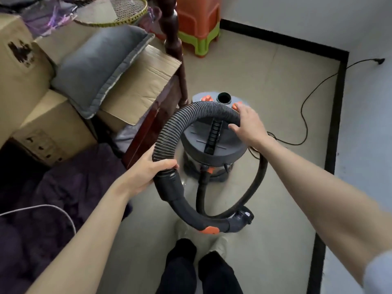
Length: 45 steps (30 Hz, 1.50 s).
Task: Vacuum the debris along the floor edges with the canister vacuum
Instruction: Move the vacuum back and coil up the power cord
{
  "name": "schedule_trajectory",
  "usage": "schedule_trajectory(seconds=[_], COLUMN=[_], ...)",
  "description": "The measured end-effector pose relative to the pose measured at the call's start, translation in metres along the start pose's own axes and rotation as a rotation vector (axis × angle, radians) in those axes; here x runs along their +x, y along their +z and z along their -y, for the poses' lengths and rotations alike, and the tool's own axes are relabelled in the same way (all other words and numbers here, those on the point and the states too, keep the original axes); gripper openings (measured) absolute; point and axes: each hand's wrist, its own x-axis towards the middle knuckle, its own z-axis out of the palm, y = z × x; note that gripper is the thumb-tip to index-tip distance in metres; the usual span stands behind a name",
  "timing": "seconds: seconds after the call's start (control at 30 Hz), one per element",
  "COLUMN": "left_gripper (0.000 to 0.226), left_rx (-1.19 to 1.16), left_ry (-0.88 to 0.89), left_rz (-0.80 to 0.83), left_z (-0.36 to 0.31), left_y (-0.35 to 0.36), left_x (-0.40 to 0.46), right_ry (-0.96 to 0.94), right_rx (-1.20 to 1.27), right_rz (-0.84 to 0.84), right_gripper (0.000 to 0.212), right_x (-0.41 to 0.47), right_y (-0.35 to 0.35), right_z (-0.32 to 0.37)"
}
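Your left hand (148, 169) is gripping the hose (169, 132) just above its rigid cuff (169, 185), fingers wrapped round the ribbed section, with the curved handle tube (197, 219) hanging below it, short of the canister vacuum (212, 141) and over your feet. That is a sound place to be holding: the ribbing is giving your fingers purchase, and the hard cuff below is stopping the hand from sliding down. Expect the hose itself to be behaving as light, springy and floppy, wanting to coil back on itself, while the handle tube will be feeling stiff and smooth, so take that part when you are steering along the edges.

The canister vacuum is standing upright on the floor (275, 102), just right of the dark wooden bedpost (176, 49) and well apart from the black skirting (337, 102) on its far right. It is probably the heavy piece here; lift it by the ribbed carry handle (214, 134) across its lid, or drag it by the hose gently.

Your right hand (246, 122) is reaching over the lid with fingers fairly spread, cupping the far end of the hose loop where it is lying across the lid. That end looks loose, with the open port (224, 97) on the lid's far rim unfilled. The power cord (305, 115) is trailing across the floor to the canister's right; it is limp and easy to snag.
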Motion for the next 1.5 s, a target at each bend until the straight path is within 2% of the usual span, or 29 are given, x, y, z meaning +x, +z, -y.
schedule_trajectory(seconds=[0.1, 0.17, 0.27, 0.4, 0.5, 0.63, 0.73, 0.8, 1.0, 1.17, 1.37, 1.5], left_gripper=[0.047, 0.043, 0.039, 0.035, 0.022, 0.038, 0.054, 0.054, 0.044, 0.043, 0.045, 0.049], left_rx=[0.003, -0.013, -0.054, -0.061, 0.119, 0.626, 0.829, 0.906, 0.726, 0.678, 0.739, 0.760], left_ry=[-0.036, -0.080, -0.147, -0.162, -0.082, 0.015, -0.031, -0.111, -0.212, -0.261, -0.232, -0.187], left_rz=[0.018, 0.028, 0.066, -0.069, -0.182, -0.371, -0.384, -0.348, -0.292, -0.258, -0.239, -0.256], left_z=[0.015, 0.027, 0.047, 0.070, 0.087, 0.109, 0.130, 0.149, 0.195, 0.229, 0.242, 0.236], left_y=[-0.023, -0.036, -0.047, -0.056, -0.056, -0.056, -0.060, -0.062, -0.083, -0.093, -0.100, -0.094], left_x=[0.012, 0.022, 0.035, 0.053, 0.072, 0.093, 0.109, 0.122, 0.152, 0.163, 0.170, 0.170], right_ry=[0.004, 0.000, 0.001, 0.014, 0.034, 0.115, 0.176, 0.194, 0.143, 0.055, 0.146, 0.186], right_rx=[0.048, 0.084, 0.007, -0.041, -0.059, -0.171, -0.232, -0.253, -0.279, -0.164, -0.076, -0.011], right_rz=[0.061, 0.101, 0.158, 0.223, 0.225, 0.232, 0.232, 0.234, 0.125, -0.021, -0.171, -0.188], right_gripper=[0.045, 0.050, 0.061, 0.061, 0.058, 0.053, 0.051, 0.052, 0.056, 0.035, 0.033, 0.033], right_x=[0.023, 0.028, 0.026, 0.010, 0.004, -0.005, -0.013, -0.016, -0.021, -0.028, -0.031, -0.031], right_y=[0.024, 0.039, 0.062, 0.090, 0.108, 0.130, 0.151, 0.166, 0.198, 0.216, 0.227, 0.229], right_z=[0.003, 0.001, -0.009, -0.019, -0.023, -0.031, -0.031, -0.031, -0.039, -0.050, -0.053, -0.054])
